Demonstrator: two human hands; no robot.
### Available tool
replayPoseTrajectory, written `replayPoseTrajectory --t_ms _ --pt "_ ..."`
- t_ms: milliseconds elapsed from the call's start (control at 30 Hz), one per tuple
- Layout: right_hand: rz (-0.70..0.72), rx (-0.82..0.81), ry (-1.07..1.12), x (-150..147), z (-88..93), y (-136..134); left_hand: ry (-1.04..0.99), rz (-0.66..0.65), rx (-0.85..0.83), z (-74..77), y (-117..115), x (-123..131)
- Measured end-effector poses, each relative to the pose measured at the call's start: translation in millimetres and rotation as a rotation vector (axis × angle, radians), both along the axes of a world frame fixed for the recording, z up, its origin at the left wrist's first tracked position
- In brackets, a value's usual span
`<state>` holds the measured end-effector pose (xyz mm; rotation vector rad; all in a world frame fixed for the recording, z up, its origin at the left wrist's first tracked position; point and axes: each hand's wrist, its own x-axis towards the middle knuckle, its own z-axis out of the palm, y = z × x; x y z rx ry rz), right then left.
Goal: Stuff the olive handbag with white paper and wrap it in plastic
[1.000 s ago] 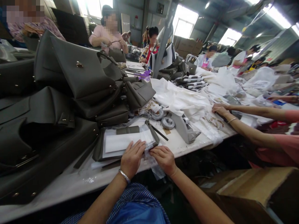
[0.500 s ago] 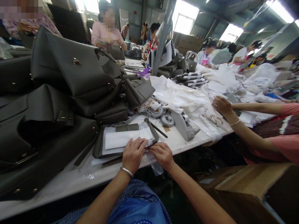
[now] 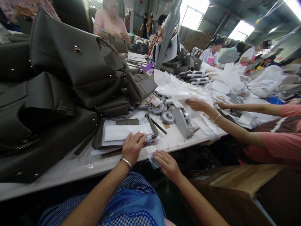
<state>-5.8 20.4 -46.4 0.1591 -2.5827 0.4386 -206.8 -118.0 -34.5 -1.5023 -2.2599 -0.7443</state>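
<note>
Nearest, in the lap: blue checked cloth (image 3: 134,204) under both forearms. Off to the near right, below table level, an open cardboard box (image 3: 246,182).

At the near edge of the table (image 3: 70,169): right hand (image 3: 167,163), fingers drawn narrow, tips pinched on a crumpled clear plastic wrapper (image 3: 150,154) hanging partly over the edge. Just left of it, left hand (image 3: 133,147), silver bangle (image 3: 125,161) at the wrist, laid open and flat on the near right corner of a white paper sheet (image 3: 124,131). Under that sheet, an olive-grey wallet (image 3: 97,139), flat on the table, olive border showing at its left and right ends.

A little farther and to the right: a thin dark stick (image 3: 159,126) lying aslant, then a roll of tape (image 3: 167,117) and a grey tape dispenser (image 3: 184,124) side by side.

Farther right again: a co-worker's hand (image 3: 199,105), palm down on a spread of white sheets (image 3: 178,91), forearm reaching in from a pink sleeve (image 3: 270,147).

Filling the left side from near to far: a heap of dark olive handbags (image 3: 77,62), stacked and leaning, the top one upright with a small metal clasp.

At the far end: more bags and white wrapping along the table, several seated people, bright windows behind.
</note>
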Motion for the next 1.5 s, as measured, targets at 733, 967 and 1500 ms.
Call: replayPoseTrajectory --t_ms 733,967,1500 --pt "0.024 -0.087 0.023 -58 101.6 0 0.043 0.003 0.012 -7.3 1 1" --pt "-0.116 -0.182 -0.142 -134 100.2 41 0.064 0.038 0.07 -8.9 4 1" --pt "-0.203 -0.183 -0.485 -182 63.5 67 0.068 0.025 0.097 -7.6 2 0"
